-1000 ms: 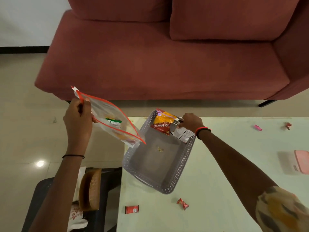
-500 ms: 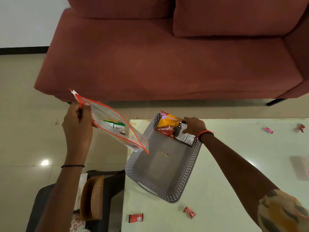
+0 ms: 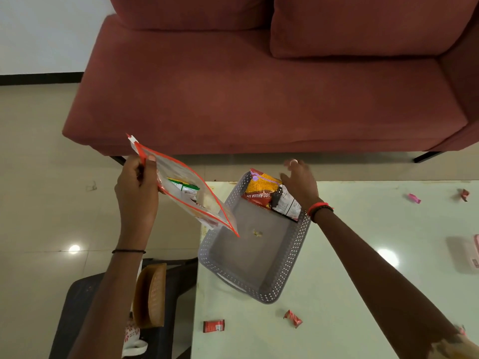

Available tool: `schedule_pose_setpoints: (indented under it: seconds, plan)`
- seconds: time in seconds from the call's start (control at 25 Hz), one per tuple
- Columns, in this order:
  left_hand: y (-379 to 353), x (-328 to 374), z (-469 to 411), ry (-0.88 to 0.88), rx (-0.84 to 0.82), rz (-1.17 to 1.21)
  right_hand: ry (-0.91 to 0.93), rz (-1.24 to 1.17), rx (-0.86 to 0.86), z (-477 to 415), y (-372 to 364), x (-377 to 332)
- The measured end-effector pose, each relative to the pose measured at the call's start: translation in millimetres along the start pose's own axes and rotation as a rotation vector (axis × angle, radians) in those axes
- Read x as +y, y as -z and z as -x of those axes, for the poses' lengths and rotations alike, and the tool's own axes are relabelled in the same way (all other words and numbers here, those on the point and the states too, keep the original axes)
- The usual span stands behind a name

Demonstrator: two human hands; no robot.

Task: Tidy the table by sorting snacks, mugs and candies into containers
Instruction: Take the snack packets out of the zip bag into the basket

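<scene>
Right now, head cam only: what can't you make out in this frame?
Head view:
- Right hand: motion-blurred, fingers unclear.
- Yellowish speck on the grey basket floor: too small to identify.
- Pink box: cut off by the right edge, washed out.
- Clear pouch in the left hand: contents below the green sachet smeared behind plastic.
- White floral item, bottom left: partly behind the left forearm.

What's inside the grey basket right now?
In the grey basket: an orange snack packet and a white packet at its far end, plus a small yellowish scrap on its floor. The zip bag covers its left rim; anything beneath the packets is hidden.
</scene>
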State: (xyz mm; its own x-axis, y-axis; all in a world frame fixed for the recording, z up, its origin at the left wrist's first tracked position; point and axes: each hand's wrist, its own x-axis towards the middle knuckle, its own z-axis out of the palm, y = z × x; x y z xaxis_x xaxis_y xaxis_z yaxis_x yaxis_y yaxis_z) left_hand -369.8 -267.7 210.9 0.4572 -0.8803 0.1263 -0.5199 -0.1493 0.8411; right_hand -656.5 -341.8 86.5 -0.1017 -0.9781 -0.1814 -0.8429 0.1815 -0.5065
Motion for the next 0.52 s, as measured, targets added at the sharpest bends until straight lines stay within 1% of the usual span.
schedule_pose_setpoints:
  seconds: [0.08,0.12,0.16,0.2,0.24,0.28,0.32,0.36,0.48,0.52]
  plan:
    - [1,5,8,-0.016,-0.009,0.009,0.016,-0.311,0.096,29,39,-48]
    - [0,8,14,-0.020,-0.016,0.013,0.056,-0.451,0.133,49,60,-71]
    - [0,10,19,-0.019,-0.028,0.016,0.111,-0.592,0.111,69,80,-93]
    - [-1,12,24,-0.012,-0.041,0.013,0.173,-0.729,0.028,90,97,-112]
    - [-1,14,29,-0.006,-0.053,-0.001,0.221,-0.851,-0.112,111,109,-128]
    - [0,16,34,-0.002,-0.061,-0.019,0.235,-0.897,-0.263,130,116,-142]
    - [0,18,39,0.001,-0.066,-0.034,0.223,-0.869,-0.378,143,114,-151]
    - [0,21,44,0.004,-0.072,-0.041,0.211,-0.763,-0.429,151,108,-157]
    - [-1,30,65,-0.006,-0.117,0.007,0.206,-0.290,-0.447,154,82,-158]
    - [-3,33,74,-0.020,-0.138,0.023,0.200,-0.199,-0.455,153,75,-154]
